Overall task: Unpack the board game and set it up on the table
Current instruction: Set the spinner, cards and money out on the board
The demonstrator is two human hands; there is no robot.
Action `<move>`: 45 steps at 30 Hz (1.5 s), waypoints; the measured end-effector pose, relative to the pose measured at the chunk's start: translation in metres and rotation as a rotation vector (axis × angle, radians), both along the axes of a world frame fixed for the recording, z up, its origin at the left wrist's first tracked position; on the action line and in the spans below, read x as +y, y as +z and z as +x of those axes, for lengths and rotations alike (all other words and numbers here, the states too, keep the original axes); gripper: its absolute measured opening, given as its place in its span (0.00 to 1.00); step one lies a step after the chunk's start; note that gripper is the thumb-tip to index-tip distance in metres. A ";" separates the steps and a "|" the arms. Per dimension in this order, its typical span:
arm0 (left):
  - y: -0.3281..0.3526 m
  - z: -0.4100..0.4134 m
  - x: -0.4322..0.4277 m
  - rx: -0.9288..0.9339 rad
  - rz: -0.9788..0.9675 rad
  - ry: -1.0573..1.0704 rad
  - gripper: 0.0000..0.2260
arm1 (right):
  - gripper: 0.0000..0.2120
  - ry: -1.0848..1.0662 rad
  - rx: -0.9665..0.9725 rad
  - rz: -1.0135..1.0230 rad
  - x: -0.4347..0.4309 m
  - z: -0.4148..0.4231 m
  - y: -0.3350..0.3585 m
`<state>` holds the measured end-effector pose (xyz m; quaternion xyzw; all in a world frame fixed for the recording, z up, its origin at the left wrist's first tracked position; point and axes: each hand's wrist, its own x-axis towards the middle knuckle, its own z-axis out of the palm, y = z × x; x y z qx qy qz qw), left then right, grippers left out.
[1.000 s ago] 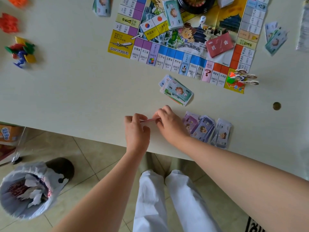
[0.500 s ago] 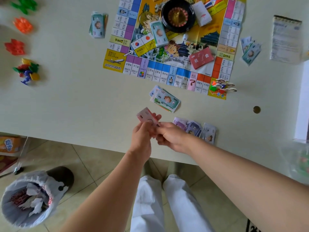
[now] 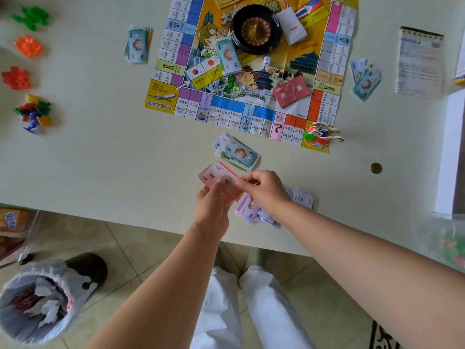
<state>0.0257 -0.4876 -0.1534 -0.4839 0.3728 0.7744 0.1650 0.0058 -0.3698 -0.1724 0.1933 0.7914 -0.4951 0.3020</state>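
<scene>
A stack of red play-money notes (image 3: 216,175) is lifted just above the near part of the white table (image 3: 100,159). My left hand (image 3: 212,207) holds it from below, thumb on top. My right hand (image 3: 264,190) pinches its right end. The colourful game board (image 3: 251,71) lies flat further back, with a black roulette wheel (image 3: 255,30), a red card deck (image 3: 292,91), a white die (image 3: 266,60) and a money stack (image 3: 227,56) on it. Green notes (image 3: 237,153) lie just beyond my hands, purple notes (image 3: 249,209) under my right wrist.
Plastic pieces sit at the left: green (image 3: 31,17), orange (image 3: 27,46), red (image 3: 16,78), and mixed pawns (image 3: 34,112). More money stacks (image 3: 137,45) (image 3: 364,79) flank the board. A rule sheet (image 3: 420,61) lies far right. Cardboard figures (image 3: 324,133) stand on the board corner. A bin (image 3: 42,298) is on the floor.
The red notes were pressed edge-down on the table a second ago; both hands have since lifted them and turned them flat. The view has tilted, showing more of the board.
</scene>
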 end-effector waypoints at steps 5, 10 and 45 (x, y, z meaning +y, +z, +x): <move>-0.010 -0.010 0.002 -0.053 -0.164 0.049 0.09 | 0.06 -0.040 0.136 0.128 0.013 -0.033 -0.013; -0.019 -0.019 -0.002 -0.074 -0.216 0.033 0.09 | 0.09 0.100 0.164 0.319 0.023 -0.057 -0.025; -0.020 -0.257 -0.258 0.059 -0.352 -0.158 0.11 | 0.07 -0.242 -0.052 0.032 -0.250 -0.292 -0.018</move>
